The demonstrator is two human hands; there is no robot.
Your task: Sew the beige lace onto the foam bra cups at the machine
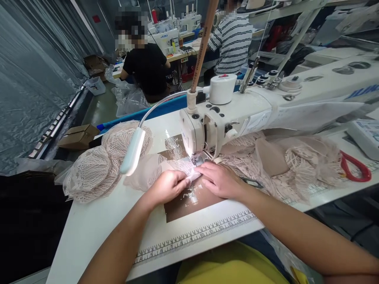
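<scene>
A pale beige lace piece lies under the needle of a white sewing machine, lit brightly by a small lamp. My left hand pinches the near edge of this fabric between thumb and fingers, just left of the presser foot. Close to the foot on its right side, my right hand rests palm down, fingertips pressing on the fabric. The presser foot and needle are partly lost in glare. Sheer beige fabric trails off to the left.
Stacked lace cups lie at the table's left. More lace is heaped on the right beside red-handled scissors. A gooseneck lamp arches over the table. A ruler strip runs along the front edge. Two people sit at machines beyond.
</scene>
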